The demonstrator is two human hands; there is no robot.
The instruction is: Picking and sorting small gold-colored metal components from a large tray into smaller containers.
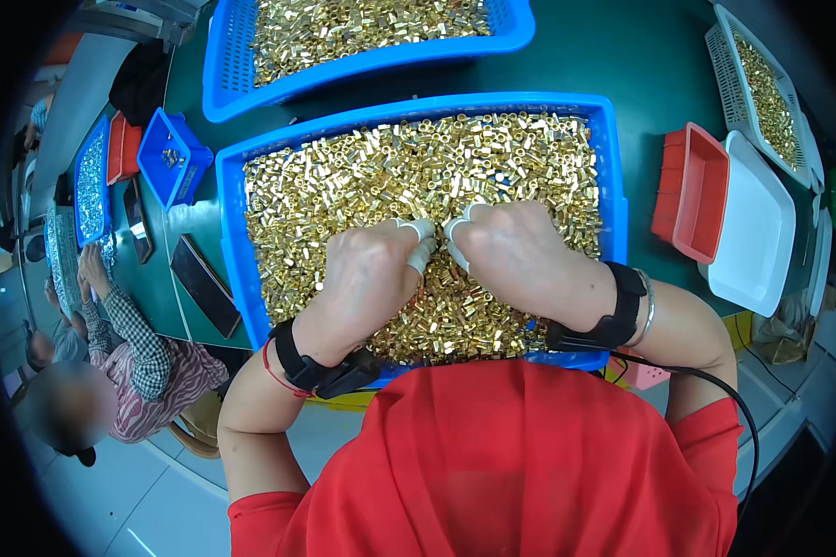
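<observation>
Red short-sleeved top, black wrist straps with cable, white finger cots on hands, silver bangle, red string

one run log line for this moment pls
left hand and right hand: knuckles up on brass nuts | blue tray | grip unclear

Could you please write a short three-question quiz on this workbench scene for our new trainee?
1. True or false: both the left hand and the right hand rest on the brass parts in the near blue tray.
2. What lies to the right of that tray? A) a red bin and a white tray B) a green bucket C) a stack of books
3. What covers the fingertips of both hands?

Key: 1 true; 2 A; 3 white finger cots.
</observation>
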